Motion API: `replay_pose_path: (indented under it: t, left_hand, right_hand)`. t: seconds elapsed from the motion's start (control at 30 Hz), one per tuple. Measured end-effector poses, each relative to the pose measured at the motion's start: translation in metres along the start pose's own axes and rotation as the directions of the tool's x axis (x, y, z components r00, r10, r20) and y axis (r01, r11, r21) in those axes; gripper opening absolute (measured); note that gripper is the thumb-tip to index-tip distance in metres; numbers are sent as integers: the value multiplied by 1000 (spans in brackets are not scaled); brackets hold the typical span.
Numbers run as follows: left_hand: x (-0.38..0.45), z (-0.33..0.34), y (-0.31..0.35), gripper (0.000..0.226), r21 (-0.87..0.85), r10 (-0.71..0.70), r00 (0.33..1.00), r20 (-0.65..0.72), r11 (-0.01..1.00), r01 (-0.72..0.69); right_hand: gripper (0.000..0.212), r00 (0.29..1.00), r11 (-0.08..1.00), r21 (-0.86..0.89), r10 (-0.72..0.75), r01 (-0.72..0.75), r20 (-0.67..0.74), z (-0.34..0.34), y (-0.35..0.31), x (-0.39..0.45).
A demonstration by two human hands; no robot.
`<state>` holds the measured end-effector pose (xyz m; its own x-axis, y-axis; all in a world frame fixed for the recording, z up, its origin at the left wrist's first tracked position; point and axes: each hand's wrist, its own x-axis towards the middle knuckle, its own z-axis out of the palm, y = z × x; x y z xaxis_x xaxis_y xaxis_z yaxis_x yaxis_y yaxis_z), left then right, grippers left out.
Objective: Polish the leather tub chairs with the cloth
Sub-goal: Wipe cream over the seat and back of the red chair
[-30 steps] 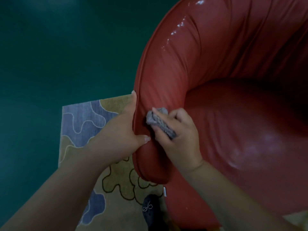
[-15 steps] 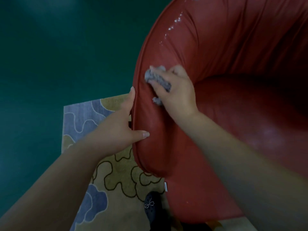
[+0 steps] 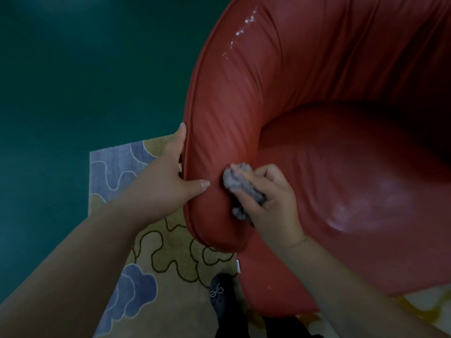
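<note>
- Head view looks down on a red leather tub chair (image 3: pixel 305 98), standing at the right of the scene on a patterned rug (image 3: pixel 156 254) with dark green floor (image 3: pixel 73 69) to the left and far side.
- Right hand (image 3: pixel 273 203) has its fingers curled round a bunched grey cloth (image 3: pixel 240 185), a closed grip pressing the wad against the near end of the chair's left arm, just where the arm rolls into the seat.
- Left hand (image 3: pixel 168 176) braces that same arm from outside: thumb laid over the top of the roll, fingers stretched up along the outer seam, holding nothing else.
- Progress, as a judgement: mid-job. A wet sheen glints on the far rim and a pale smear sits on the seat (image 3: pixel 361 203), so parts look worked over, but the smear looks unbuffed and the back's inner folds show no sign either way. Only this one chair is in sight; any other chairs remain to be done.
- Against half a second ago: the cloth hand has swept back down from higher up the arm to the near end, about where it was a second ago. Looks like a repeated up-and-down stroke. Left hand has barely shifted.
- Dark shoe (image 3: pixel 219 296) shows at the near edge of the rug.
</note>
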<state>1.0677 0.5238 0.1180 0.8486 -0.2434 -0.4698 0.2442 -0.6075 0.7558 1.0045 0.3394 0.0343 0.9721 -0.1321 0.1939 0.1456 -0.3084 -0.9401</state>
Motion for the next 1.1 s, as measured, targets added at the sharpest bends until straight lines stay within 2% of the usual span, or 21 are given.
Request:
replay_pose_path:
  t: [0.1,0.27,0.37,0.53,0.67,0.8,0.87,1.0,1.1]
  left_hand:
    - [3,6,5,99,3,28,998,-64,1000,-28]
    - [13,3,16,79,57,51,986,-162,997,-43]
    - [26,-1,22,76,125,68,976,-208,991,-42]
    - [65,-13,28,80,155,113,969,-221,985,-80]
    - [103,-28,37,86,174,178,974,-140,973,-152]
    - [137,-54,43,105,220,229,973,14,949,-227]
    - [149,-64,48,116,223,249,961,117,937,-269]
    - [164,-70,47,125,226,254,941,223,926,-303]
    - [168,-71,44,126,226,282,926,250,913,-339]
  right_hand:
    - [41,989,999,-14,37,-39,-146,4,-1,34]
    - [43,997,995,-97,-18,11,-72,7,-1,87]
    - [43,998,992,-126,-22,15,-57,1,2,102]
    - [42,987,988,-151,6,-31,-162,4,3,125]
    - [43,951,980,-175,32,-89,-308,10,1,154]
    - [42,918,979,-145,79,-145,-388,17,-4,173]
    - [42,925,983,-118,88,-141,-371,18,-10,176]
    - [42,976,953,-304,-62,-4,-206,27,-21,190]
    - [41,961,923,-375,-25,-83,-274,28,-22,215]
